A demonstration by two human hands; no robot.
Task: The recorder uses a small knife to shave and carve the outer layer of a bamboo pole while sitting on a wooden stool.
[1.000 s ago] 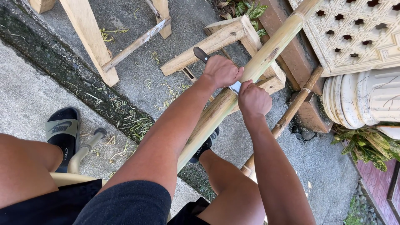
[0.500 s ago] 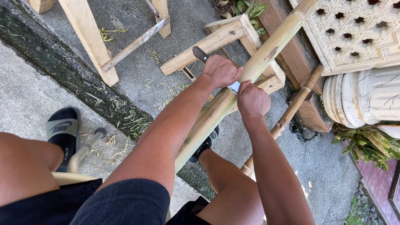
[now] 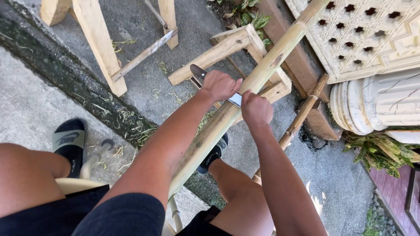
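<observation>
Your bamboo pole (image 3: 227,114) runs from your lap toward one o'clock, resting on the wooden trestle (image 3: 245,48). It looks stiff, light and smooth-skinned, so hold it near the cut. Your left hand (image 3: 220,84) is closed around the knife (image 3: 199,73); your right hand (image 3: 256,109) is clenched on the blade's far end.

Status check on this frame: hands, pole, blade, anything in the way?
Left hand and right hand gripping knife across bamboo pole. Pole rests on wooden stand. Nothing blocking.

No pkgs, labels, signs or screens anywhere in view.
</observation>
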